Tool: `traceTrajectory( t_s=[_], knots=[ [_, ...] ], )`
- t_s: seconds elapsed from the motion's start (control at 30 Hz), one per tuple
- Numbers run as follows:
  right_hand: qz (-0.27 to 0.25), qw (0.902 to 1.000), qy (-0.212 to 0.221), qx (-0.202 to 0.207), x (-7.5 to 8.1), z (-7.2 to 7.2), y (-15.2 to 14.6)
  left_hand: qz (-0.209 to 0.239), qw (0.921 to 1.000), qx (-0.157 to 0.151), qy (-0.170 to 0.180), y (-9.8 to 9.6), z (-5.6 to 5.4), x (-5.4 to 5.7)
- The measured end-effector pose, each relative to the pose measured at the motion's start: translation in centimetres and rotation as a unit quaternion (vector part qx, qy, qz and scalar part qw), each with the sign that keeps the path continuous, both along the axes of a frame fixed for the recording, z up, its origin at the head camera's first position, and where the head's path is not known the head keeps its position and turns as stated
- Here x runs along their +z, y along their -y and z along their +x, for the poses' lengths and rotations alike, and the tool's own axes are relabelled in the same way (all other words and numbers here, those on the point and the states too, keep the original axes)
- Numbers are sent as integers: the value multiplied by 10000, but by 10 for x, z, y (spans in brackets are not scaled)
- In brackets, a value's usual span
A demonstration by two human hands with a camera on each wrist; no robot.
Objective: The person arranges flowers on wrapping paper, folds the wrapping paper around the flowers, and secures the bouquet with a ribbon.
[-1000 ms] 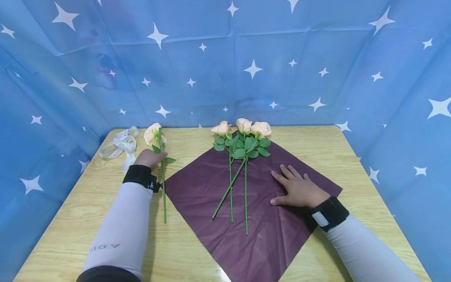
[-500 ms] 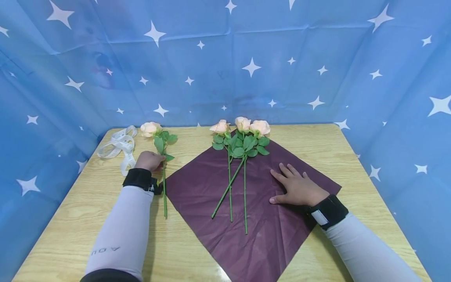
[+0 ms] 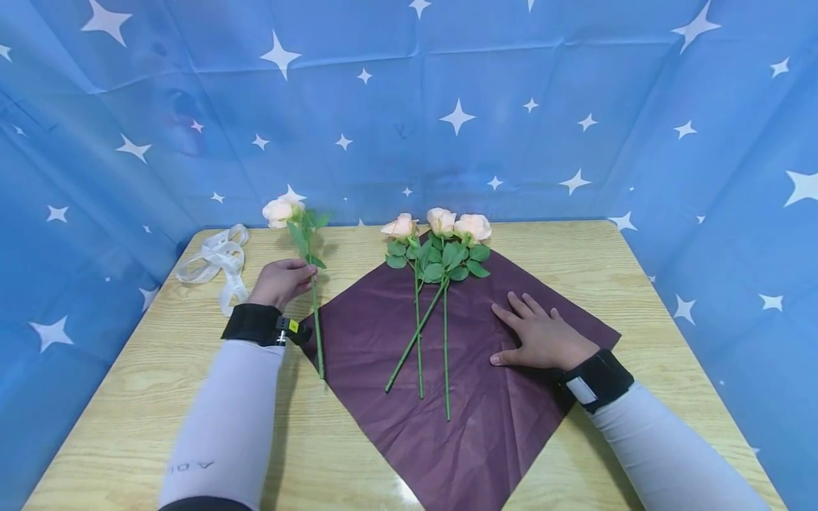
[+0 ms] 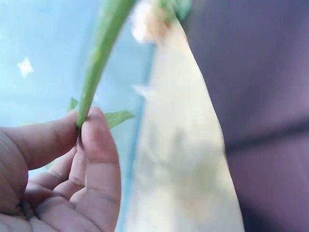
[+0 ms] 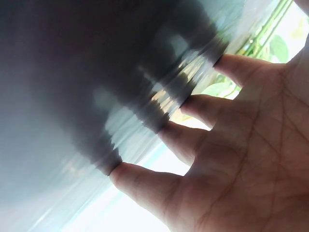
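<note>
My left hand (image 3: 284, 279) pinches the green stem of a pale pink rose (image 3: 281, 211) between thumb and forefinger, raised a little above the table. In the left wrist view the stem (image 4: 101, 60) runs up from the fingertips. On a dark purple wrapping sheet (image 3: 473, 454), turned like a diamond, lie three similar roses (image 3: 441, 221); two of their stems cross. With its fingers spread, my right hand (image 3: 543, 338) rests on the sheet to the right of those stems. The right wrist view shows its fingertips (image 5: 145, 181) touching the dark, glossy surface.
A loosely looped white ribbon (image 3: 220, 259) lies at the table's back left. Behind the wooden table (image 3: 121, 397) and along its sides hangs a blue curtain (image 3: 383, 106) with white stars.
My left hand has lifted the rose off the table and carried it slightly right, its lower stem now over the sheet's left corner. The right hand has stayed in place.
</note>
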State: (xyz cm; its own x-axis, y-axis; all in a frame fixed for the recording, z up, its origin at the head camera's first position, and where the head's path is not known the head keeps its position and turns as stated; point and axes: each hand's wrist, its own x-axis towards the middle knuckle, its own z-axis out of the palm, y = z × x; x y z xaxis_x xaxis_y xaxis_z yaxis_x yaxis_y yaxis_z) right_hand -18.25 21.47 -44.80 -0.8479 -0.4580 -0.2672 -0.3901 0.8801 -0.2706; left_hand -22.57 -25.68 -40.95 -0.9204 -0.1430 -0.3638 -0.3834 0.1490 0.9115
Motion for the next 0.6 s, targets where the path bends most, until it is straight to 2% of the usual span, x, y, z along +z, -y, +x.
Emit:
traceTrajectory(
  t_s=[0.17,0.27,0.4,0.5,0.6],
  knots=[
    [-10,10000,-42,5,1,0,-1,769,9950,-144,-624,-44,2,22],
    [-11,10000,-38,5,2,0,-2,776,9915,-421,-956,-80,2,28],
    [5,10000,-38,-23,2,-1,-3,363,9888,-707,-1266,-131,-1,24],
    [-30,10000,-54,-7,2,0,-3,162,9882,-908,-1223,-162,-2,15],
    [-35,10000,-40,24,1,1,0,8,9886,-1074,-1053,-184,0,5]
  ],
)
